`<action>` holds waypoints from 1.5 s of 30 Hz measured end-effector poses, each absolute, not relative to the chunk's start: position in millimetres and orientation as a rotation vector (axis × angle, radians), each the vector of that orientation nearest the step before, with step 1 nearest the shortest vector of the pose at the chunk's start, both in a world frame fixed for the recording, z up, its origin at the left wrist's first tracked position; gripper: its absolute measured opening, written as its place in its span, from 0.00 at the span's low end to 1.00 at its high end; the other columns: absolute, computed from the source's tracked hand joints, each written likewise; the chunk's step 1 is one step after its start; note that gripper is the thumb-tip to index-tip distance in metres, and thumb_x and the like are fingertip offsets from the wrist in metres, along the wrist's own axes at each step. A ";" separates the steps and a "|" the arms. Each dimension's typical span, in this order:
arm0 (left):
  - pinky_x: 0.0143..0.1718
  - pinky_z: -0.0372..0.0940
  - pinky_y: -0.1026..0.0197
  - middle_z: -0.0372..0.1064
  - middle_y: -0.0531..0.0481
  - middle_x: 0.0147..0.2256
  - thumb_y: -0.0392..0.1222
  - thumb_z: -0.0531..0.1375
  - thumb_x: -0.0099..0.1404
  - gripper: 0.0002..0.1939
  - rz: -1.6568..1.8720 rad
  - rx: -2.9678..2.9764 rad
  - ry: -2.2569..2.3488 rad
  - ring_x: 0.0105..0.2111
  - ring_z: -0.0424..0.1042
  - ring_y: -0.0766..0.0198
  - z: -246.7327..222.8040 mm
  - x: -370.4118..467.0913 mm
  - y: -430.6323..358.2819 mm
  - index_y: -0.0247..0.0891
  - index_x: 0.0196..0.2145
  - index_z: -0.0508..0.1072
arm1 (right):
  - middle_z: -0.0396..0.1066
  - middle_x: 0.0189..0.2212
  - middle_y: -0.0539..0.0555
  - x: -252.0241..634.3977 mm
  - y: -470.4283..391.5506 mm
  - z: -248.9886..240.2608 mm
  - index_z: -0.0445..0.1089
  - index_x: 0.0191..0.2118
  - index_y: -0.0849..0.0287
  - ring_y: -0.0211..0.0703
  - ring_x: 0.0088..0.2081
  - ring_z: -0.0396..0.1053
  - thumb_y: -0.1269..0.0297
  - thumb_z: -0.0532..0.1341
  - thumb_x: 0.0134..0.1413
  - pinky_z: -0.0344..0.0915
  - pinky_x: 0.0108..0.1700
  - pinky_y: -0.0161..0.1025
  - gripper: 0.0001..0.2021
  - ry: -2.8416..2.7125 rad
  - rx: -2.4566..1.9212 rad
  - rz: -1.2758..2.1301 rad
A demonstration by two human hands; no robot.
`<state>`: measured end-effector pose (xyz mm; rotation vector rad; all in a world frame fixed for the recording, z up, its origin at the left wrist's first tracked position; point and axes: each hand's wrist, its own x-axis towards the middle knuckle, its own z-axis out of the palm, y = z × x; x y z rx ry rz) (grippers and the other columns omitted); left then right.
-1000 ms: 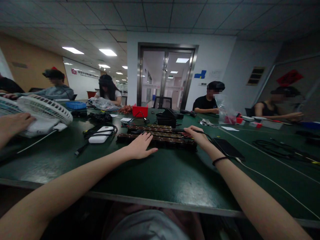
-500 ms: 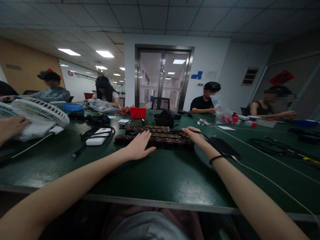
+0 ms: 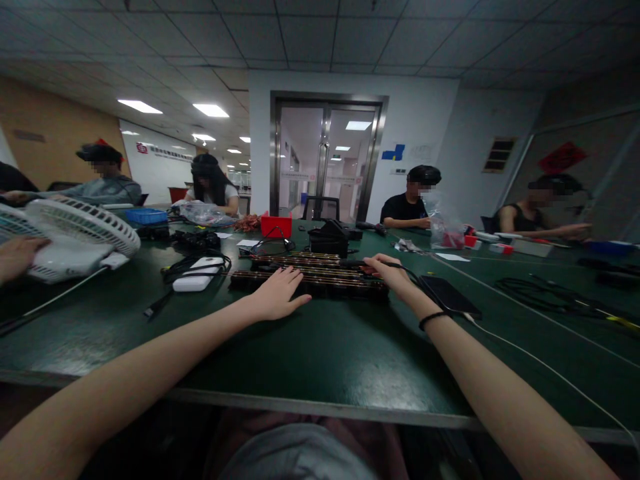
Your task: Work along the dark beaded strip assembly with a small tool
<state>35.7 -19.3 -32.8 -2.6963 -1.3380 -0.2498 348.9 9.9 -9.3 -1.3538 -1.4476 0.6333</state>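
Observation:
My left hand (image 3: pixel 280 293) lies flat with fingers spread, its fingertips on the near left part of a row of long dark strips (image 3: pixel 330 288). Thin gold and copper-coloured lines run along these strips, which lie side by side on the table. In my right hand (image 3: pixel 389 275) is a slim black corded tool (image 3: pixel 353 264), pinched and pointing left over the strips. It looks like a soldering iron, though its tip is too small to make out. A black cable trails from behind this hand toward the right.
A white power bank (image 3: pixel 196 275) with black cable and a white fan (image 3: pixel 83 233) lie left; another person's hand (image 3: pixel 20 257) touches the fan. Beyond the strips stand a red bin (image 3: pixel 277 225) and a black box (image 3: pixel 327 239). A phone (image 3: pixel 450 295) lies right. Several people sit across.
Both my hands stay nearly where they were. The other person's hand by the fan has shifted a little left and down.

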 end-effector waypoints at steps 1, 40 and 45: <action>0.70 0.41 0.46 0.48 0.34 0.70 0.65 0.39 0.75 0.42 -0.257 -2.698 -1.335 0.72 0.44 0.47 -32.9 36.0 -19.6 0.26 0.70 0.55 | 0.80 0.31 0.52 349.3 10.2 -9.9 0.72 0.25 0.53 0.48 0.39 0.78 0.55 0.64 0.50 0.70 0.43 0.41 0.10 -1.445 -1.351 0.637; 0.70 0.44 0.45 0.37 0.26 0.71 0.69 0.39 0.72 0.49 -0.327 -2.566 -1.575 0.72 0.41 0.41 -39.3 33.6 -13.8 0.19 0.71 0.46 | 0.78 0.43 0.53 321.7 1.0 -9.6 0.72 0.27 0.56 0.41 0.34 0.74 0.66 0.60 0.42 0.71 0.45 0.43 0.05 -1.594 -1.084 0.889; 0.71 0.42 0.46 0.35 0.27 0.72 0.68 0.41 0.72 0.49 -0.316 -2.599 -1.571 0.72 0.38 0.42 -40.7 34.4 -14.1 0.20 0.71 0.46 | 0.77 0.44 0.54 322.5 3.1 -12.1 0.72 0.23 0.56 0.43 0.35 0.74 0.66 0.60 0.42 0.72 0.45 0.44 0.04 -1.630 -1.062 0.872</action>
